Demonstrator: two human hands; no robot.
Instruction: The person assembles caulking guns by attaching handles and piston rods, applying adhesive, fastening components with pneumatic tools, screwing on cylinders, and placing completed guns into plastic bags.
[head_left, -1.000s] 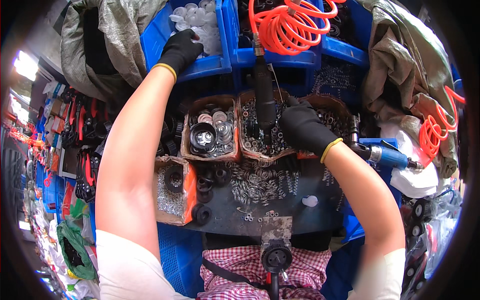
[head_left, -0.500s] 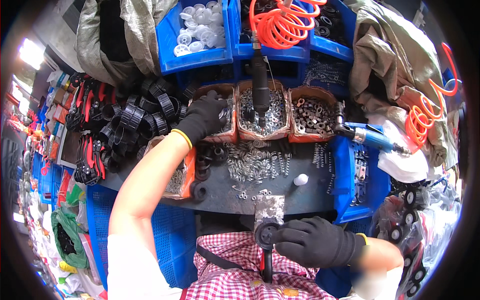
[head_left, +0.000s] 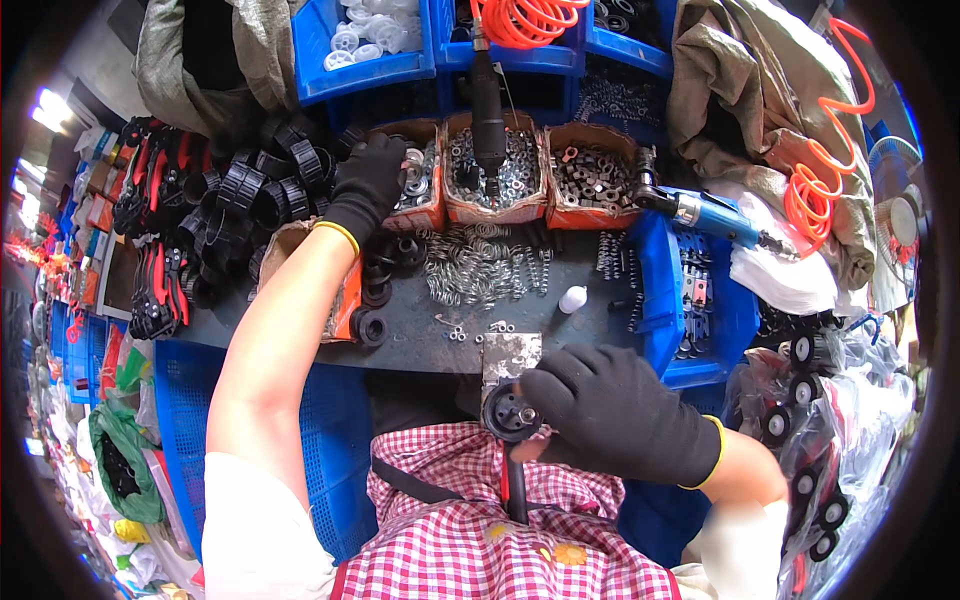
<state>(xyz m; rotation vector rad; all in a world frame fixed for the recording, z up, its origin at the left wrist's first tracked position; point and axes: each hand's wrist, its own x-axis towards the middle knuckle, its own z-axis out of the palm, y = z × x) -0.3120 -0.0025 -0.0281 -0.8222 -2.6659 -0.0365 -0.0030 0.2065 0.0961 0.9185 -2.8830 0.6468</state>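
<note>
My left hand, in a black glove, is over the left edge of a small box of metal washers. Its fingers are curled together, and whatever they hold is hidden. Nearer to me, my right hand, also gloved, has its fingers closed at the right side of a round black wheel. A small shiny metal piece shows near the wheel's middle, beside the fingertips. The wheel sits at the near end of a worn metal plate. A black and red handle extends below it toward my lap.
Springs lie in a heap on the bench, beside a small white bottle. A black power driver hangs over a box of nuts. A blue air tool rests near a blue bin. Black rings pile up left.
My left hand has drawn back leftward from the middle of the washer box. My right fingers have moved up over the wheel, where a shiny metal piece now shows. The whole view has shifted.
</note>
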